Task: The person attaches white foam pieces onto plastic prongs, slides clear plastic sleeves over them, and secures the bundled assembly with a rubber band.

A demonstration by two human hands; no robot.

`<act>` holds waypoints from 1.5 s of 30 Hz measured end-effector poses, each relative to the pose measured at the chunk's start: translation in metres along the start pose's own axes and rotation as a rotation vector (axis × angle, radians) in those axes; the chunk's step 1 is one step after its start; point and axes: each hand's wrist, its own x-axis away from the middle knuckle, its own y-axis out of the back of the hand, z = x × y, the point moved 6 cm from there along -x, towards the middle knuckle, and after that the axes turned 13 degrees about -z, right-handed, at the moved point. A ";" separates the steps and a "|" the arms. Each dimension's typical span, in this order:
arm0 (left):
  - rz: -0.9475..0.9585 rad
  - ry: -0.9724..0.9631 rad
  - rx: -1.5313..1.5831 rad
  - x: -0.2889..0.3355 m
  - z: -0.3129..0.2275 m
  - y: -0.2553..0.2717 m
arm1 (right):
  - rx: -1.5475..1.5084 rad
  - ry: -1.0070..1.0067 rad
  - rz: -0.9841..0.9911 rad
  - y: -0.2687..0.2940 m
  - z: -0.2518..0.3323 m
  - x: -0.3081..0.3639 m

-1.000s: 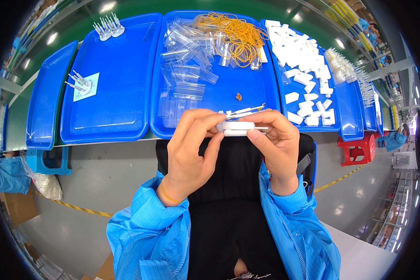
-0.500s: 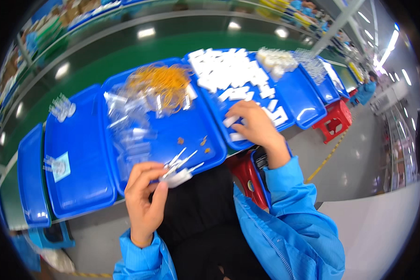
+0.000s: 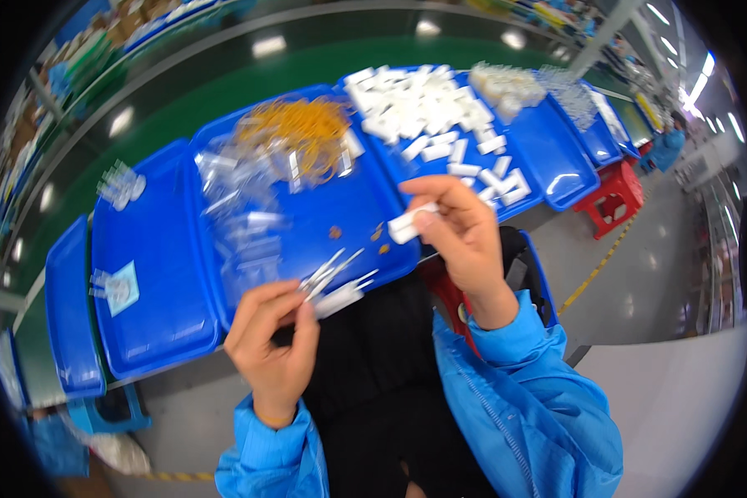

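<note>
My left hand (image 3: 274, 336) pinches a small bundle of clear thin plastic pieces (image 3: 336, 282) over the front edge of the middle blue tray (image 3: 324, 224). My right hand (image 3: 465, 236) holds one small white rectangular block (image 3: 409, 222) between thumb and fingers, just in front of the tray of white blocks (image 3: 427, 116). The two hands are apart, roughly a hand's width from each other. Both arms wear blue sleeves.
A heap of yellow rubber bands (image 3: 295, 133) and clear plastic bags (image 3: 245, 216) lie in the middle tray. Further blue trays (image 3: 141, 282) stand to the left and right. A red stool (image 3: 610, 195) is at the right; a person in blue (image 3: 664, 145) stands far right.
My head has turned, shifting the trays. My hands separated from in front of me; the right hand reached to the white blocks and now has lifted one toward me. The left still holds the clear pieces.
</note>
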 end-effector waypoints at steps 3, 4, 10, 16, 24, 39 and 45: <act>-0.020 -0.092 -0.002 0.000 -0.010 -0.007 | -0.154 0.018 -0.055 -0.006 -0.002 0.009; -0.035 -0.076 -0.030 0.001 -0.009 -0.006 | -0.201 0.035 -0.066 -0.009 -0.004 0.011; -0.073 -0.196 -0.073 0.005 -0.011 0.002 | -0.103 0.020 0.050 -0.031 -0.004 0.024; -0.078 -0.195 -0.096 0.012 -0.008 -0.001 | 0.099 0.046 -0.050 -0.039 -0.009 0.031; -0.073 -0.199 -0.129 0.010 -0.003 -0.004 | 0.023 0.010 0.073 -0.047 -0.017 0.033; 0.058 0.029 0.063 0.007 0.003 -0.002 | 0.160 0.196 0.235 -0.052 -0.007 0.035; 0.186 0.104 0.085 0.004 0.011 -0.008 | 0.166 0.207 0.213 -0.047 -0.008 0.032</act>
